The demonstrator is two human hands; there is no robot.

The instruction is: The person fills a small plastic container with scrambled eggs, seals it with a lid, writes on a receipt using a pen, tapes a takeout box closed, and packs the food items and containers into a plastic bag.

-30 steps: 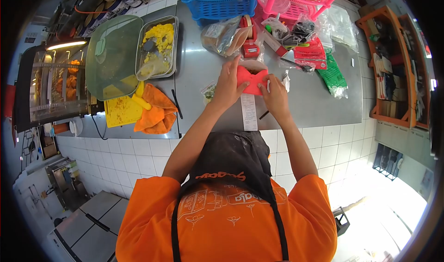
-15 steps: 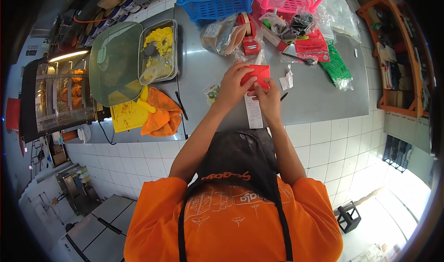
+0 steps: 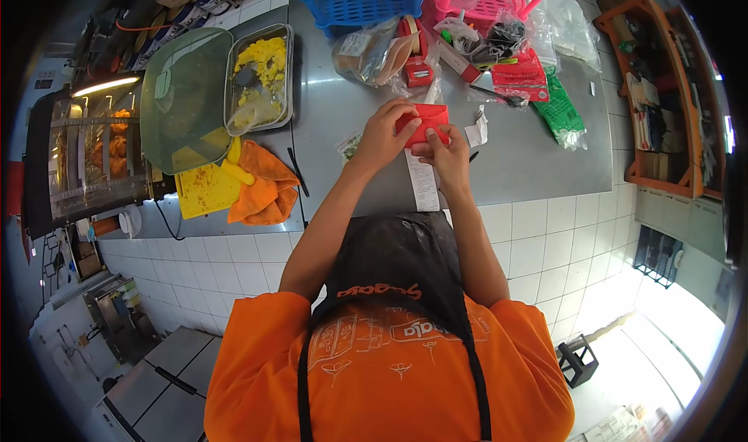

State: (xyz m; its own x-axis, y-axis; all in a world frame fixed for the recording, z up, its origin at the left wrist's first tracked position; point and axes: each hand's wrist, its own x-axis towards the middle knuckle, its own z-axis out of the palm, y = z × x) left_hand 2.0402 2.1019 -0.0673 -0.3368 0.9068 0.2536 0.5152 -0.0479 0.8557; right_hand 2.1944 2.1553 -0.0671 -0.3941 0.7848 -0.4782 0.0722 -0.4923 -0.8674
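A small red envelope (image 3: 426,118) is held between both hands above the steel table (image 3: 514,169). My left hand (image 3: 382,136) grips its left side with the fingers bent round it. My right hand (image 3: 447,159) pinches the lower right part, thumb on the near face. Beneath the hands, a long white receipt (image 3: 423,183) lies on the table and runs toward the front edge. To the right of the envelope is a creased piece of white paper (image 3: 477,129). Left of my left hand lies a small clear packet with green bits (image 3: 350,146), partly covered by the hand.
Behind the hands are a red tape dispenser (image 3: 418,72), plastic bags, a red packet (image 3: 522,76) and a green packet (image 3: 559,113). Blue (image 3: 362,5) and pink (image 3: 479,4) baskets stand farther back. At left are a tub of yellow food (image 3: 287,91) and an orange cloth (image 3: 263,183).
The envelope has been turned so its top edge lies more level, with a flap fold showing. My right fingers have shifted along its lower edge. The whole view has moved slightly.
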